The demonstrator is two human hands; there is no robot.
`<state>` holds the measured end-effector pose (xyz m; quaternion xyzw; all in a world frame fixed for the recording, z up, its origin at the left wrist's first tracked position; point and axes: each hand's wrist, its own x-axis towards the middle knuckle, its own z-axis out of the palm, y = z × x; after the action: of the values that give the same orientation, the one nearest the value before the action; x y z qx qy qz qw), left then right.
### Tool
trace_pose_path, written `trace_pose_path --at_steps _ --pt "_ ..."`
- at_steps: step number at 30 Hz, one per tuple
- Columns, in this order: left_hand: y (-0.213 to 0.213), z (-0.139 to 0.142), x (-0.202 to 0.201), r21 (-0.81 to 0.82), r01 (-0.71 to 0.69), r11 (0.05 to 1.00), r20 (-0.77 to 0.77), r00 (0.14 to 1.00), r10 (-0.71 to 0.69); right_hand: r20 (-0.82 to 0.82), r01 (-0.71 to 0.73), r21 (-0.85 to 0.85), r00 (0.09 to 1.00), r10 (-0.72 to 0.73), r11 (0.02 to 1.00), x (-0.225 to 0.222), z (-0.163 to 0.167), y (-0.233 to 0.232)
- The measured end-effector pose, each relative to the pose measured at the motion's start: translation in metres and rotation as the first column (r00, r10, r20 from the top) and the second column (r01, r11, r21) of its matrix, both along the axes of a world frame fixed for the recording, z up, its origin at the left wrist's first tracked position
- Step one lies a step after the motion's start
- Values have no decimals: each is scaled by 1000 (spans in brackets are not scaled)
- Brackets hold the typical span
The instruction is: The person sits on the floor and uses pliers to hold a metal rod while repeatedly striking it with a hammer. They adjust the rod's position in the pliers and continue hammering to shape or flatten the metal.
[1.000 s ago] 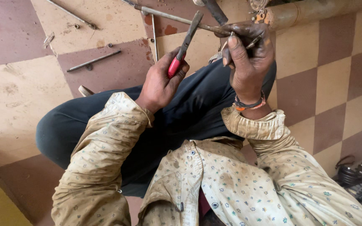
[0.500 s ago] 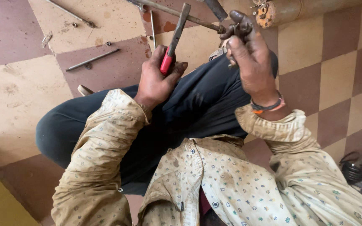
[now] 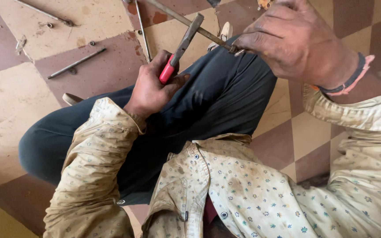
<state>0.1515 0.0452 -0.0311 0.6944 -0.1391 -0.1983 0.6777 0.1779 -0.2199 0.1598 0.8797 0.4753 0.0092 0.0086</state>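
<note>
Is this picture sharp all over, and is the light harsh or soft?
Head view: soft, even light, no glare, only faint shadows on the tiled floor. The left hand with the red-handled tool looks fairly sharp; the right hand, very near the lens, is large and slightly soft. The thin metal rod it pinches runs out of frame at the top.

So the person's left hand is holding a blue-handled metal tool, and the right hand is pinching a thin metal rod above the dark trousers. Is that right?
Not quite: the handle is red, not blue. The head view shows the left hand wrapped round the red-handled metal tool, while the right hand pinches the thin metal rod above the dark trousers, as you said.
</note>
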Motion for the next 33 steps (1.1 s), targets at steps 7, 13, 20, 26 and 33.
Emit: trace_pose_path --at_steps 7,13,20,26,33 --pt "-3 2 -3 0 62 998 -63 996 -62 26 -147 -202 987 156 968 10 27 15" --pt "-14 -3 -16 -69 136 988 -219 964 -148 -11 -125 -376 991 131 918 4 33 -1" --pt "-53 -10 -79 -268 230 935 -509 791 -341 -149 5 -516 984 -96 857 -16 24 -33" --pt "-55 -24 -99 -17 347 938 -418 850 -322 -205 30 -414 971 -125 910 -43 18 -50" --pt "-45 -6 -94 13 421 907 -327 859 -394 -360 39 -443 907 -217 896 -56 3 -54"
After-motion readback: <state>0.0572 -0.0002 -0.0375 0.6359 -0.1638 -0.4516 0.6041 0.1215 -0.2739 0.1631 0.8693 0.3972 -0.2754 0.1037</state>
